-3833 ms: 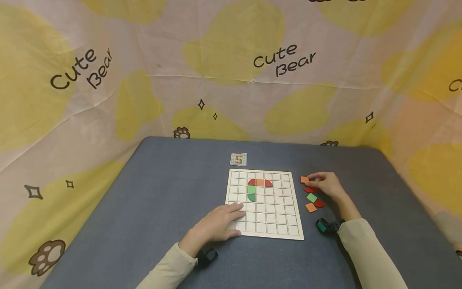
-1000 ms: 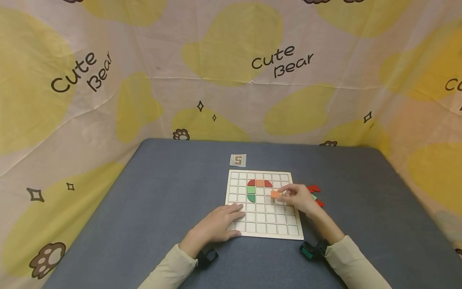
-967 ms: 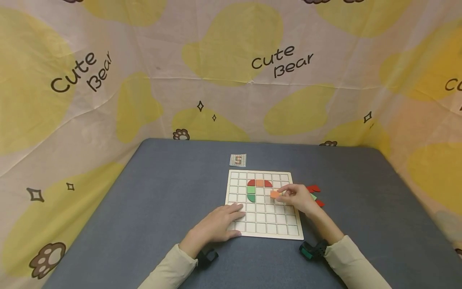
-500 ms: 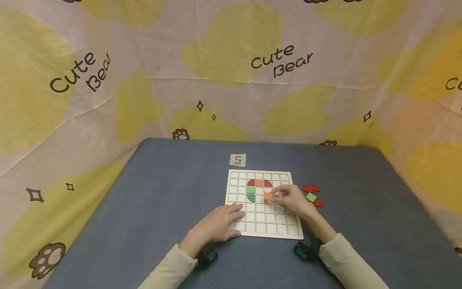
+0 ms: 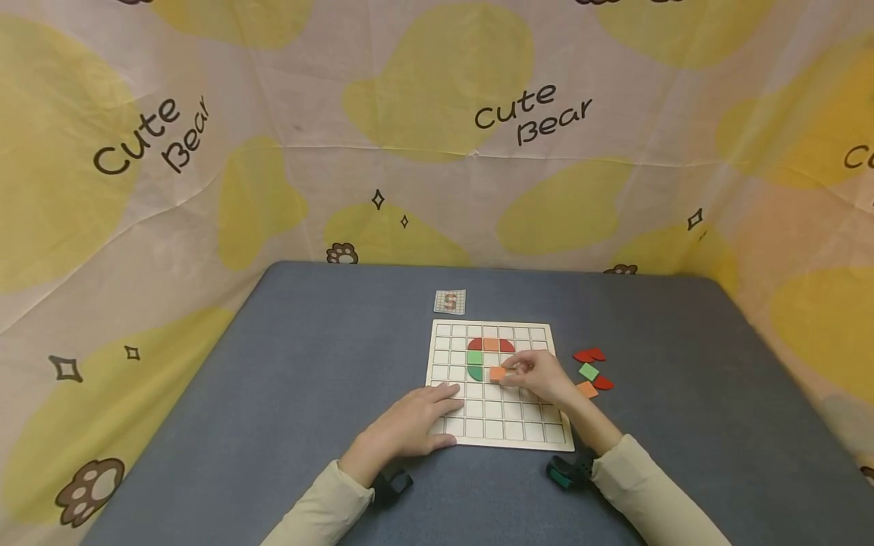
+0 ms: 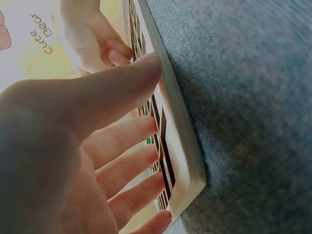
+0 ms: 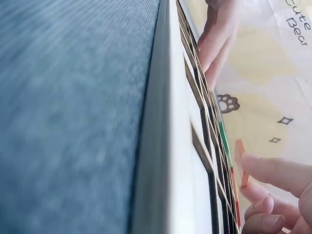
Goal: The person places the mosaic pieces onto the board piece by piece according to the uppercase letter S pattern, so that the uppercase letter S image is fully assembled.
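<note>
A white gridded board (image 5: 505,436) lies on the table. My left hand (image 5: 410,421) rests on its front left corner with fingers straight; the left wrist view shows thumb and fingertips on the rim and grid. Between thumb and fingers, my right hand (image 5: 542,377) pinches an orange square tile (image 5: 497,374), tilted just above the grid in the right wrist view. It is right beside a green quarter-round tile (image 5: 475,373). Set in the board further back are a light green square (image 5: 474,357), two red quarter-round tiles (image 5: 507,346) and another orange square (image 5: 491,345).
Right of the board lie loose tiles: several red rounded ones (image 5: 603,384), a light green square (image 5: 589,371) and an orange square (image 5: 587,390). A small pattern card (image 5: 450,302) with an S shape lies behind the board. A printed cloth (image 5: 423,114) hangs around the table.
My right hand took the orange square from the loose tiles and carried it left over the board, up to the green quarter-round tile. The left hand has stayed in place.
</note>
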The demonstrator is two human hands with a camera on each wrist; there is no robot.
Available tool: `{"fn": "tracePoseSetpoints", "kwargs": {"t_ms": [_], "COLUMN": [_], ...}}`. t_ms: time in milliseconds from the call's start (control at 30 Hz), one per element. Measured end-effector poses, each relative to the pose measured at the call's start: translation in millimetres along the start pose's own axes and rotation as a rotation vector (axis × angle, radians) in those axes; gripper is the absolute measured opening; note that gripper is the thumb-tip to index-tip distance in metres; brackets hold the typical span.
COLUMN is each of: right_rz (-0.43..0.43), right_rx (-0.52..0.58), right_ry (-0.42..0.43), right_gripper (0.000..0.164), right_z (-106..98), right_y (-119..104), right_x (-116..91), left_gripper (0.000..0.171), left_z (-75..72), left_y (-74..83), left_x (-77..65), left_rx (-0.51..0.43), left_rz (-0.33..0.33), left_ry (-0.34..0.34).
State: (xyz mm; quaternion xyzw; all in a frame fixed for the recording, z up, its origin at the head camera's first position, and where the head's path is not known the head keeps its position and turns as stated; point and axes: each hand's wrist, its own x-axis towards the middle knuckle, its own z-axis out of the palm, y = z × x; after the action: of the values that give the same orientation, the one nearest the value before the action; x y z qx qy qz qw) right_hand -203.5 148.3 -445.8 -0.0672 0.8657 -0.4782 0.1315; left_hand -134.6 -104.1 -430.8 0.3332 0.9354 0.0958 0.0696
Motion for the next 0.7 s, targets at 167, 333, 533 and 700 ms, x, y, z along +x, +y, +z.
{"fn": "tracePoseSetpoints", "kwargs": {"t_ms": [167,333,533,700], "right_rz": [0.003,0.018,0.022,0.026], "right_rx": [-0.037,-0.063,-0.088,-0.123], "right_ry": [0.023,0.051,0.073,0.097], "right_gripper": [0.026,0.027,0.027,0.028], "right_z": [4.6,8.1,10.7,13.1], "right_y": [-2.1,-3.8,-6.2,-7.3], "right_x": [4.8,7.1,7.4,7.4], "left_gripper": [0.052,0.052,0.052,0.052], "left_z": [0.9,1.7,1.5,1.6], "left_y": [-0.6,-1.2,-1.2,-0.9], "left_x": [0.5,0.9,0.7,0.2], "left_rx": [0.020,0.025,0.032,0.030], "left_rz": [0.014,0.017,0.017,0.011], "left_ry": [0.014,0.016,0.018,0.013]}}
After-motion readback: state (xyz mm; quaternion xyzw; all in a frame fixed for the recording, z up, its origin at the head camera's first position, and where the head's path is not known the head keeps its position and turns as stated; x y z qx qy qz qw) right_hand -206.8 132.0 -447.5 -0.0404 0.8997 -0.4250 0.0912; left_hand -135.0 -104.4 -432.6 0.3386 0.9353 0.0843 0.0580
